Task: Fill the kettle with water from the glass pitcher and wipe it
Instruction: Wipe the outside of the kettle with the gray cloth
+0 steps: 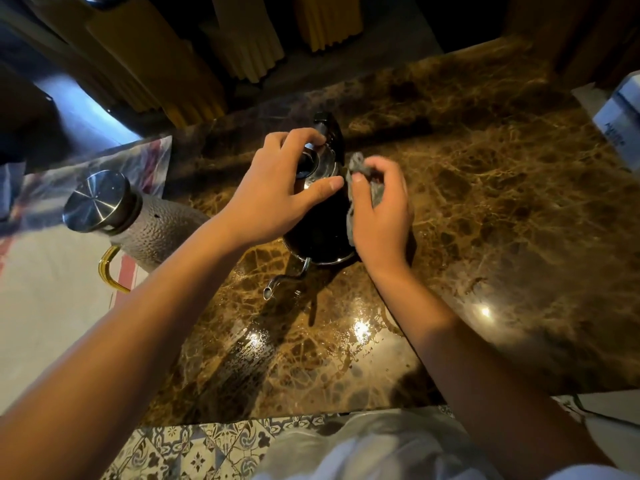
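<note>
On kettle (pixel 320 233): right hand (pixel 381 216) grips cloth (pixel 358 164) (left hand (pixel 273 188) steadies lid).

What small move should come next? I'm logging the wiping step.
Probably draw the grey cloth down the kettle side. The right hand already pinches the cloth against the black body near the lid, and the left hand steadies the top.

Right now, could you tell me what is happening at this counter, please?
A person is wiping a black kettle on the marble counter. The left hand steadies the kettle's lid while the right hand holds a grey cloth against its side. The pitcher, capped, stands to the left on a mat.
</note>
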Demonstrator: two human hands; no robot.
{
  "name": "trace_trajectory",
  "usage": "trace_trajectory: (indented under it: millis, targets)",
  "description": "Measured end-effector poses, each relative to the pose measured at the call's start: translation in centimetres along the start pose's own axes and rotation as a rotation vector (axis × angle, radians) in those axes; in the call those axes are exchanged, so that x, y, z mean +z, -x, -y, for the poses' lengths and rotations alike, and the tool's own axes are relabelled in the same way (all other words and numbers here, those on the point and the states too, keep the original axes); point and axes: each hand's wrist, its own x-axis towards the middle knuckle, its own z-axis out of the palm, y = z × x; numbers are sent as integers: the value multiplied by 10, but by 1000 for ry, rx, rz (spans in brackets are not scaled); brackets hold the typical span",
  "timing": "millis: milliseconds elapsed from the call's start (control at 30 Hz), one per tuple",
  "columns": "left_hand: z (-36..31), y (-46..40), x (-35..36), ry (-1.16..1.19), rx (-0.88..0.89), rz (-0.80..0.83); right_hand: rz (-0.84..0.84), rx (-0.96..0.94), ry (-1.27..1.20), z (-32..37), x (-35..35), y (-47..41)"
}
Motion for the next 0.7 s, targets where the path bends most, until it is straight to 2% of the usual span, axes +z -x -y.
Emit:
trace_trajectory:
  millis: [67,167,233,333,433,567,700]
  targets:
    - [2,0,0,-2,-1,-3,8,24,61,-18,-7,16]
    - [4,-1,2,7,-3,-4,88,263,67,-37,-23,26]
    - [4,0,3,8,-7,-6,128,347,27,-37,-33,24]
    - [2,-1,3,7,-8,-16,209,265,-59,-24,-37,25]
    - [1,-1,1,10,-14,-14,286,102,27,-20,-41,34]
    - [-1,0,0,22,-25,-2,245,-35,120,-25,-47,49]
    - [-3,-1,4,0,-47,-25,278,-59,221,-28,-42,73]
